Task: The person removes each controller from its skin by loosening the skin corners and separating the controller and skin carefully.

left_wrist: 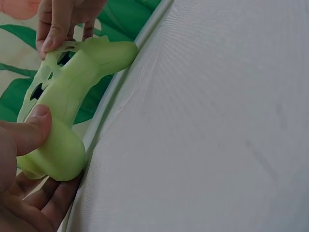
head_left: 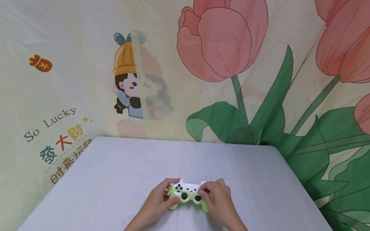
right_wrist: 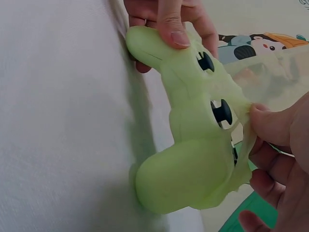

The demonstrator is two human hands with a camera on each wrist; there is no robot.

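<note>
A white game controller [head_left: 189, 186] with black thumbsticks [right_wrist: 223, 113] is held just above the table, near its front. A light green, stretchy silicone cover [right_wrist: 186, 169] wraps its grips and underside, while the white face with its buttons shows in the head view. My left hand [head_left: 157, 200] grips the left end, thumb on the covered handle and fingers beneath. At the right end, my right hand [head_left: 220, 200] pinches the cover's edge between thumb and fingers. In the right wrist view that edge is pulled away from the controller beside the thumbstick.
A white cloth covers the table [head_left: 173, 157]. Behind it hangs a fabric backdrop [head_left: 162, 19] printed with pink tulips, green leaves, a cartoon figure and lettering.
</note>
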